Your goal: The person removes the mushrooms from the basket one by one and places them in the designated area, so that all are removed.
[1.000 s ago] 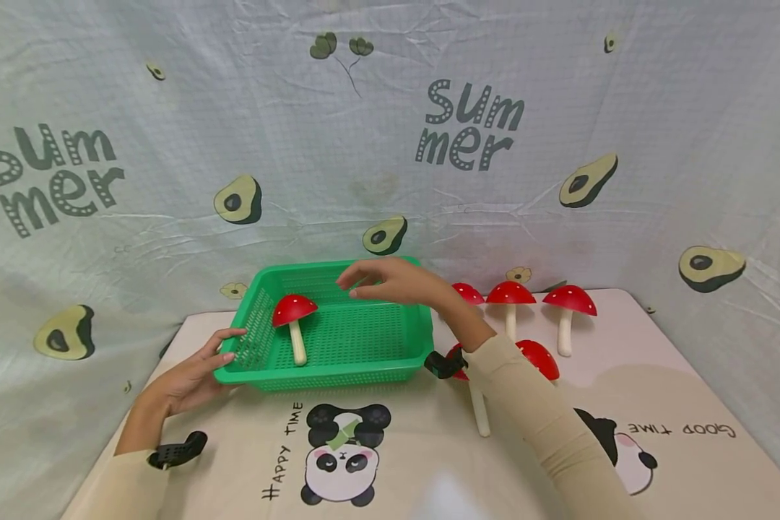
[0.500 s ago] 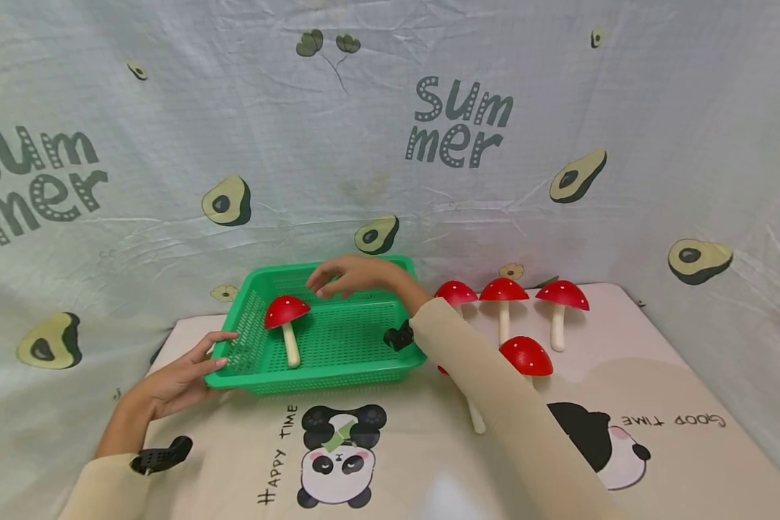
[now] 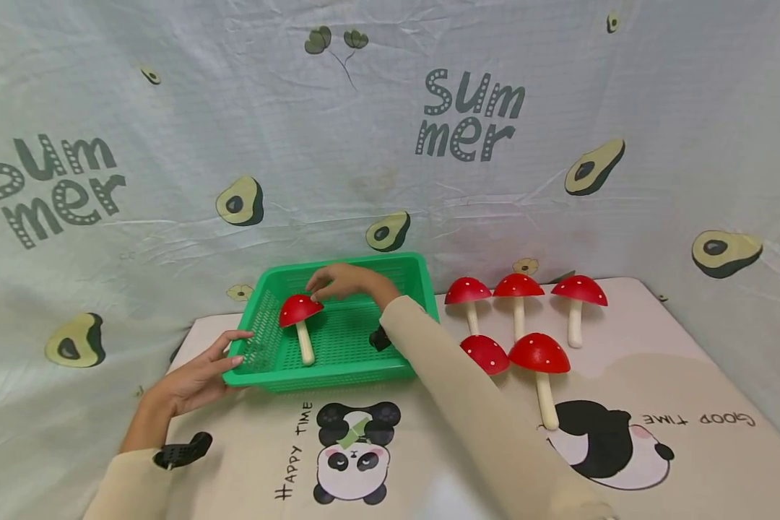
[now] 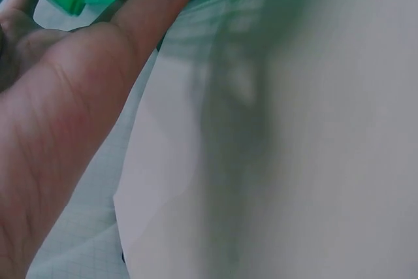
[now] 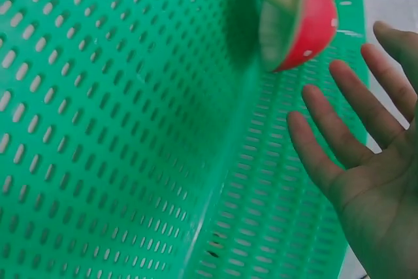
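Observation:
A green plastic basket with slotted sides stands at the back of the table. Inside, toward its left end, lies a toy mushroom with a red, white-dotted cap and a cream stem. My left hand holds the basket's left rim near the front corner, fingers and thumb on the edge. Over the basket reaches my right hand, its fingertips close to the mushroom's cap. In the right wrist view the right hand has loosely spread fingers and nothing in it, and the cap's hollow underside shows.
Several more red-capped mushrooms lie right of the basket, among them one at the front and one at the far right. The right sleeve partly hides another mushroom. A printed cloth wall rises behind the basket.
My right hand has moved left and lower across the basket, up to the mushroom's cap. The left hand has stayed at the basket's rim. The head view has shifted slightly.

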`<state>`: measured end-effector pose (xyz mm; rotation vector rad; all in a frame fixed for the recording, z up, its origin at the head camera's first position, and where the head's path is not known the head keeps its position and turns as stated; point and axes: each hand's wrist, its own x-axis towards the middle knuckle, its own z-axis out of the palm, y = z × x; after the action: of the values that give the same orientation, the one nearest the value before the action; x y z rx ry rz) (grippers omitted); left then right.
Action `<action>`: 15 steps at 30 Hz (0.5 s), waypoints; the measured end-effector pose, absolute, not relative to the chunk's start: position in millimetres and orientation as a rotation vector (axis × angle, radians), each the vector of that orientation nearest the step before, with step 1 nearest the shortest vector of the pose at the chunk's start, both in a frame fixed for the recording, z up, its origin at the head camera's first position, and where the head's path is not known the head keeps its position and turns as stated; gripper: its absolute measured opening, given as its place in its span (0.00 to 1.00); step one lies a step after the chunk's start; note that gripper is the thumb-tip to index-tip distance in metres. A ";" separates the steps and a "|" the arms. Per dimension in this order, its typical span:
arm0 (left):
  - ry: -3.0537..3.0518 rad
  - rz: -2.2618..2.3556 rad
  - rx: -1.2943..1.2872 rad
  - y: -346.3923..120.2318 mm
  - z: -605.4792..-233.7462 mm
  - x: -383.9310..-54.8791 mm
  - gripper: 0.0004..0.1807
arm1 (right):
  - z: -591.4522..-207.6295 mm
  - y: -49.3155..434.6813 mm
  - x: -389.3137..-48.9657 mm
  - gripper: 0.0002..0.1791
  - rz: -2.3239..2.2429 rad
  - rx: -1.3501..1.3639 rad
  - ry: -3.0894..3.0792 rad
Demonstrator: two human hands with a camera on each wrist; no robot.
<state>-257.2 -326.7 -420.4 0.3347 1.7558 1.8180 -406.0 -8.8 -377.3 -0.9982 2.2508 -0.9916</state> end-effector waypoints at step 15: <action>1.793 1.827 0.264 -322.8 -420.0 -254.5 0.21 | -397.1 -55.0 -406.0 0.30 -0.760 -1.008 2.366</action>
<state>-254.5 -322.8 -420.0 0.2637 1.7927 1.8272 -406.0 -55.0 -397.1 -1.0078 2.3661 -0.7603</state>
